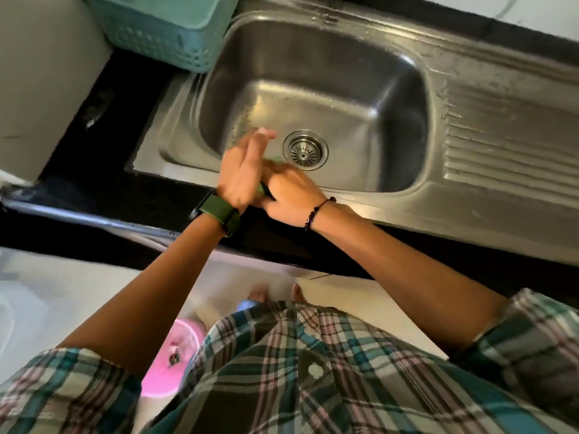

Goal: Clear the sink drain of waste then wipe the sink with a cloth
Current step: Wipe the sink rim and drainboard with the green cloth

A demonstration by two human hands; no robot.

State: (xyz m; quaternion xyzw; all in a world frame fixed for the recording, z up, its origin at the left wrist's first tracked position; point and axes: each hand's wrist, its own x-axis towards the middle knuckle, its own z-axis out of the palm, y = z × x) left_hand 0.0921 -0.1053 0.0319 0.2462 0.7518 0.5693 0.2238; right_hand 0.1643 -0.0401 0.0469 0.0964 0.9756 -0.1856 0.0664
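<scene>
With the drain strainer [305, 150] looking clean in the sink [313, 89], the right hand [289, 191] curls on a green cloth [275, 159] by it, the left hand [242, 170] relaxed above; wipe outward, pressing firmly.

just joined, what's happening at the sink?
A person stands at a steel sink, both hands together over its near edge beside the drain strainer. The right hand seems to grip something green, mostly hidden; the left hand, blurred, lies over it with fingers out. The basin looks free of waste.
</scene>
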